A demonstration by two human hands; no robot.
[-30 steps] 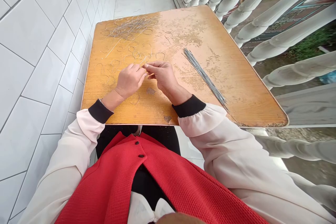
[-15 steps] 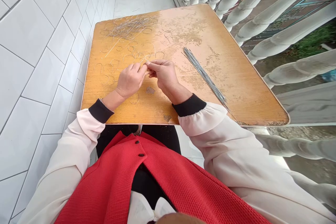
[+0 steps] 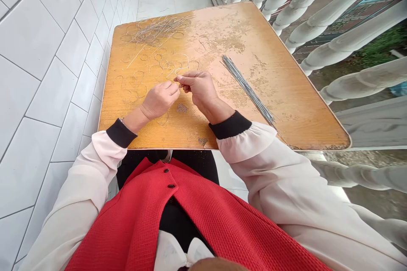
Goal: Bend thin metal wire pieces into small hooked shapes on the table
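Pinching a thin wire (image 3: 179, 85) between them, both hands meet near the middle of a worn wooden desk (image 3: 280, 106), its orange varnish flaking. White glazed wall tiles (image 3: 60, 72) run along the far left, close beside the desk's edge. Next to them, curved wire pieces (image 3: 136, 77) lie scattered at about 10 o'clock from the left hand (image 3: 160, 100), and a tangled heap of wire (image 3: 159, 29) sits toward the desk's far edge at about 12 o'clock. That hand is closed, its fingers curled in, with the fingertips at the wire; a black cuff (image 3: 120, 133) on a pale blouse sleeve lies at its 7 o'clock. A dark worn patch (image 3: 182, 108) marks the desk just below the hands, at 6 o'clock. The right hand (image 3: 199, 91) is also closed, thumb and forefinger gripping the wire's other side, though the wire is too fine to follow through the fingers. At its 3 o'clock, a neat bundle of straight metal rods (image 3: 248, 91) lies diagonally on the desk, apart from the hand. White balusters (image 3: 349, 21) line the far right beyond the desk's edge.
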